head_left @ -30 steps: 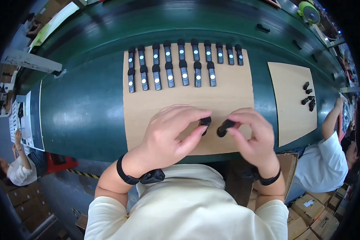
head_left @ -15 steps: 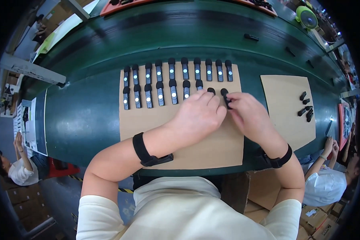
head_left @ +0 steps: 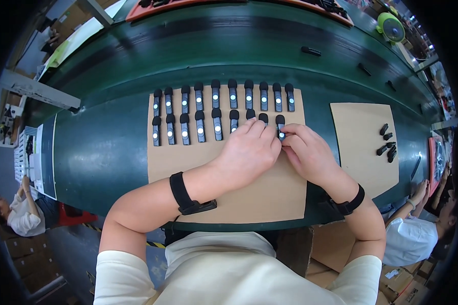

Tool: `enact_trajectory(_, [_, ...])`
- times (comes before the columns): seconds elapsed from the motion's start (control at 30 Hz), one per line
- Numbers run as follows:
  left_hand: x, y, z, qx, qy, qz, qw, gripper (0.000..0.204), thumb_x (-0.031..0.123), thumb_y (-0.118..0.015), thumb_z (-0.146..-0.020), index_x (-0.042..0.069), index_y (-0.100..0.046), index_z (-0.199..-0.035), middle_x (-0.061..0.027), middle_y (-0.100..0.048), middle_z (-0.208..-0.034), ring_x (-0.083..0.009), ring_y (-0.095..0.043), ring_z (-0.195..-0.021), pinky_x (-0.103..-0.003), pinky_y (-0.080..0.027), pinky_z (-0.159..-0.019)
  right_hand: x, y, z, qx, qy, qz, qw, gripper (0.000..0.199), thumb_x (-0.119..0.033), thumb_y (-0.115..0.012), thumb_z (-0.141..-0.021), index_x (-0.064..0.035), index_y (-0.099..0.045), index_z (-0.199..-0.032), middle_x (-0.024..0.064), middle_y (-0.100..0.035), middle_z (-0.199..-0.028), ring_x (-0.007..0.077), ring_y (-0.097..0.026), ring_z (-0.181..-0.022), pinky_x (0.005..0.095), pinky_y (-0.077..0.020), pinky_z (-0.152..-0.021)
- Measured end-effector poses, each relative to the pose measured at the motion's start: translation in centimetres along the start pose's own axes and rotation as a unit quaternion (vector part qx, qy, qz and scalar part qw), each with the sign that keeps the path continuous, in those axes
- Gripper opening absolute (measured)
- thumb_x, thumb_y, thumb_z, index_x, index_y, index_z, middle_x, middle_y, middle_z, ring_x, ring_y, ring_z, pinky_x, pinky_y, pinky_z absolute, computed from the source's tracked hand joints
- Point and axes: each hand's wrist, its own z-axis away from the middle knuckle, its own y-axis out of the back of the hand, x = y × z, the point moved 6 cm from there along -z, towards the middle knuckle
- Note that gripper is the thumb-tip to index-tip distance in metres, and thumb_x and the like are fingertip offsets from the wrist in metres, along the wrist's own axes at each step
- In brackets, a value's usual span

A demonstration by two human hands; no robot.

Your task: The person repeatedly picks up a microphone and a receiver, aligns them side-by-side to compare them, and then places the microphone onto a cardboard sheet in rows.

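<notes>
Two rows of small black wireless microphones point(head_left: 215, 99) with foam tops lie on a cardboard sheet point(head_left: 229, 203); most show a round white or bluish light. At the right end of the near row, my right hand point(head_left: 310, 155) pinches one microphone point(head_left: 280, 123) by its lower body, its foam top pointing away from me. My left hand point(head_left: 249, 150) is closed beside it, over the near row, with fingers curled and their tips hidden. It partly covers the neighbouring microphones point(head_left: 263, 118). Both hands nearly meet at the pinched microphone's lower end.
A second cardboard sheet point(head_left: 364, 152) to the right carries several black microphones point(head_left: 387, 145). More dark pieces point(head_left: 311, 51) lie on the green surface point(head_left: 229, 46) beyond. Orange trays point(head_left: 183, 9) stand at the far edge, near a green fan point(head_left: 391, 27). People sit at both sides.
The pinched microphone has turned from tilted to nearly straight, and its round light now shows. My hands stay close together around it. The dark pieces on the far green surface sit slightly further left.
</notes>
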Motion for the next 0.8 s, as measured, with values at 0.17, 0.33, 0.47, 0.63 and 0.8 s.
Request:
enact_trajectory(0.17, [-0.2, -0.2, -0.3, 0.011, 0.002, -0.003, 1.0, 0.019, 0.011, -0.061, -0.073, 0.001, -0.064, -0.088, -0.0112, -0.058, -0.089, -0.0269, -0.058, -0.092, -0.043, -0.044, -0.099, 0.7, -0.2, -0.3, 0.017, 0.0, 0.003, 1.0, 0.021, 0.003, -0.069, -0.073, -0.0036, -0.058, -0.089, 0.0126, -0.06, -0.109, 0.0321, -0.062, -0.093, 0.037, -0.052, -0.076])
enact_trajectory(0.33, [-0.5, 0.2, -0.2, 0.028, 0.007, -0.006, 1.0, 0.017, 0.01, -0.061, -0.073, 0.002, -0.063, -0.087, -0.0112, -0.058, -0.089, -0.027, -0.057, -0.093, -0.043, -0.044, -0.099, 0.7, 0.6, -0.6, 0.009, 0.002, -0.009, 1.0, 0.023, 0.002, -0.07, -0.073, -0.0035, -0.059, -0.092, 0.0127, -0.06, -0.11, 0.0313, -0.061, -0.094, 0.0357, -0.0521, -0.076])
enact_trajectory(0.47, [-0.5, 1.2, -0.1, 0.021, 0.011, 0.021, 1.0, 0.016, 0.01, -0.062, -0.071, 0.002, -0.062, -0.085, -0.0123, -0.057, -0.091, -0.0282, -0.057, -0.094, -0.044, -0.043, -0.1, 2.9, 2.9, -1.3, 0.038, -0.034, -0.028, 0.998, 0.024, 0.001, -0.069, -0.077, -0.0036, -0.059, -0.098, 0.0126, -0.059, -0.113, 0.0279, -0.061, -0.095, 0.0337, -0.0516, -0.076])
enact_trajectory(0.63, [-0.4, 3.9, 0.6, -0.008, 0.066, 0.181, 0.981, 0.021, 0.008, -0.072, -0.071, 0.006, -0.062, -0.09, -0.0117, -0.061, -0.108, -0.0291, -0.059, -0.102, -0.049, -0.041, -0.103, 11.3, 3.8, -3.9, 0.072, -0.143, -0.073, 0.984, 0.026, 0.0, -0.066, -0.084, -0.0036, -0.058, -0.108, 0.013, -0.056, -0.119, 0.0232, -0.059, -0.099, 0.031, -0.05, -0.08])
enact_trajectory(0.8, [-0.5, 7.0, 2.2, 0.029, 0.122, 0.271, 0.954, 0.021, 0.008, -0.075, -0.07, 0.008, -0.065, -0.089, -0.0108, -0.062, -0.111, -0.0293, -0.06, -0.102, -0.051, -0.038, -0.105, 21.4, 2.2, -8.4, 0.087, -0.185, 0.09, 0.975, 0.038, -0.01, -0.066, -0.087, -0.0069, -0.055, -0.124, 0.0135, -0.053, -0.125, 0.0255, -0.057, -0.105, 0.0329, -0.0495, -0.086])
